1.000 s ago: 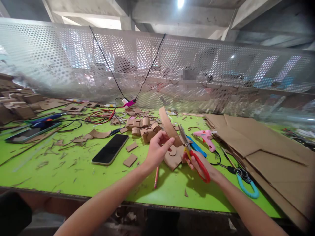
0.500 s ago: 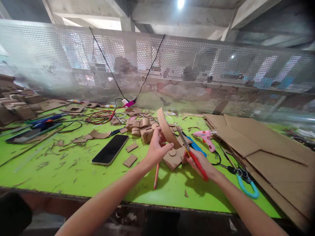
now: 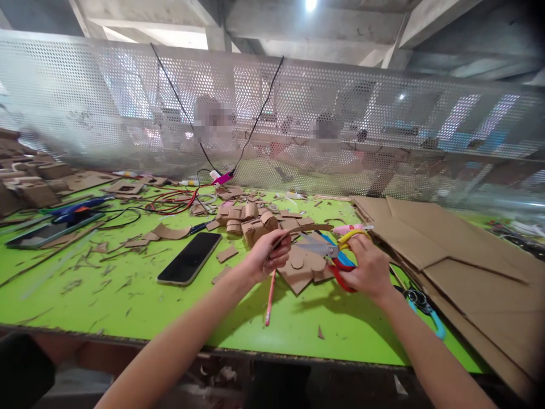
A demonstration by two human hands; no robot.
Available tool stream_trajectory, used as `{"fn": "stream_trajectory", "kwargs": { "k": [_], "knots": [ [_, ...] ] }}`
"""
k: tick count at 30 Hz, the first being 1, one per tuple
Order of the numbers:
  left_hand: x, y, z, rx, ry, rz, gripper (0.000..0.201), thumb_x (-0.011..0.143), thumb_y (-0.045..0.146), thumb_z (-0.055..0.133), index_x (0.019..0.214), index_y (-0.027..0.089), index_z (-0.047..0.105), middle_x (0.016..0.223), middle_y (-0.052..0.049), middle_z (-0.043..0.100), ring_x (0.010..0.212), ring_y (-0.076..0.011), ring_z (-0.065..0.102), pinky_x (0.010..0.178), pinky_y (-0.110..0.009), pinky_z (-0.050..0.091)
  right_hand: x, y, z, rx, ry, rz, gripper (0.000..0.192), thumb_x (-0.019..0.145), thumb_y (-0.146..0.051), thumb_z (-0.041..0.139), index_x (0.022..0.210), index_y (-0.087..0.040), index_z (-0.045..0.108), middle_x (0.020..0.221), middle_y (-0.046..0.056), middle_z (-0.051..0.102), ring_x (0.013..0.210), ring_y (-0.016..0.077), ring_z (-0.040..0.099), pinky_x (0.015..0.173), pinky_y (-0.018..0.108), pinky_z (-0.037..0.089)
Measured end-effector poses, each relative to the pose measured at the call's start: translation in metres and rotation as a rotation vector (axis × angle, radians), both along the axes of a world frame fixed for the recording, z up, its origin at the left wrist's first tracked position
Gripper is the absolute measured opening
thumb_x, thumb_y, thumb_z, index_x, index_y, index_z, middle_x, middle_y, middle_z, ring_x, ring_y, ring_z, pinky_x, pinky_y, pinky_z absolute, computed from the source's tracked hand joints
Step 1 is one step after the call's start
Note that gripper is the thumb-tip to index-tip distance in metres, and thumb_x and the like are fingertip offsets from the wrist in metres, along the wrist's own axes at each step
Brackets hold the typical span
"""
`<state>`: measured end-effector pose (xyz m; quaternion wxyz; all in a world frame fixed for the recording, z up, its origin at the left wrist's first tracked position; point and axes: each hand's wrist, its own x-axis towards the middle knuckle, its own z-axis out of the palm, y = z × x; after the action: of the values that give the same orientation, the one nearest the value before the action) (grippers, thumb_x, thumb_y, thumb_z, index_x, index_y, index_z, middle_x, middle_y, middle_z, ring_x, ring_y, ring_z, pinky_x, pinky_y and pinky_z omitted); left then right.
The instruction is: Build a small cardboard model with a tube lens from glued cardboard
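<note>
My left hand (image 3: 270,254) is closed around a curved cardboard strip (image 3: 309,227), whose free end reaches right. In my right hand (image 3: 365,264) are scissors (image 3: 334,250) with one red and one yellow handle, the fingers through the loops. The blades point left, just under the strip and close to my left hand; whether they touch the strip I cannot tell. Below the blades lie flat cardboard pieces (image 3: 297,274) on the green table. A pink pencil (image 3: 271,298) rests on the table beneath my left hand.
A black phone (image 3: 190,258) lies left of my left arm. Small cardboard blocks (image 3: 251,221) and scraps sit behind my hands. The pink glue gun (image 3: 346,229) is partly hidden by my right hand. Large cardboard sheets (image 3: 443,250) cover the right side; a perforated metal screen (image 3: 264,130) stands behind.
The strip has tipped from upright to nearly level. My right hand has turned the scissors from pointing up to pointing left, with fingers now in the handles.
</note>
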<state>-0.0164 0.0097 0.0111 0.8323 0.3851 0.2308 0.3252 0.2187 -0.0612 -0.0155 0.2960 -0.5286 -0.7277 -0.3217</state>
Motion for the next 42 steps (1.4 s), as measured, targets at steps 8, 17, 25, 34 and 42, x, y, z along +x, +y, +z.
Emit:
{"fn": "stream_trajectory", "kwargs": {
  "k": [8,17,25,34,42],
  "knots": [
    [0.000,0.002,0.006,0.119,0.222,0.054,0.045,0.092,0.019,0.031,0.048,0.017,0.034,0.032,0.008,0.024,0.022,-0.0026,0.018,0.029,-0.016,0.009,0.019,0.006,0.006,0.000,-0.087,-0.077,0.048,0.074,-0.058,0.061,0.097,-0.016,0.060,0.093,0.010,0.061,0.084,0.0246,0.058,0.074,0.035,0.045],
    [0.002,-0.002,0.007,0.067,0.325,-0.056,0.046,0.092,0.020,0.031,0.047,0.017,0.032,0.036,0.008,0.022,0.025,-0.0024,0.017,0.028,-0.016,0.009,0.019,0.009,0.003,-0.045,-0.037,0.032,0.046,0.075,-0.056,0.063,0.099,-0.017,0.061,0.091,0.010,0.060,0.085,0.0248,0.057,0.074,0.035,0.048],
    [0.001,0.001,0.006,0.015,0.339,-0.158,0.044,0.091,0.020,0.030,0.047,0.017,0.033,0.036,0.008,0.022,0.025,-0.0031,0.015,0.026,-0.014,0.012,0.024,0.012,-0.001,-0.075,-0.030,0.064,0.038,0.077,-0.050,0.064,0.096,-0.017,0.060,0.092,0.010,0.059,0.084,0.0245,0.057,0.072,0.035,0.047],
    [-0.004,0.012,-0.007,-0.025,0.223,-0.408,0.035,0.085,0.025,0.039,0.051,0.018,0.036,0.035,0.008,0.023,0.025,-0.0033,0.009,0.024,-0.013,0.012,0.023,0.009,0.007,0.028,-0.096,0.039,0.026,0.079,-0.040,0.061,0.092,-0.017,0.062,0.083,0.008,0.058,0.080,0.0222,0.054,0.073,0.033,0.044],
    [-0.007,0.015,-0.012,-0.021,0.184,-0.488,0.032,0.084,0.026,0.042,0.053,0.018,0.038,0.035,0.008,0.024,0.027,-0.0033,0.008,0.024,-0.012,0.013,0.026,0.009,0.008,0.014,-0.109,0.011,0.023,0.079,-0.038,0.060,0.090,-0.018,0.064,0.087,0.010,0.061,0.081,0.0226,0.055,0.073,0.033,0.044]
  ]
}}
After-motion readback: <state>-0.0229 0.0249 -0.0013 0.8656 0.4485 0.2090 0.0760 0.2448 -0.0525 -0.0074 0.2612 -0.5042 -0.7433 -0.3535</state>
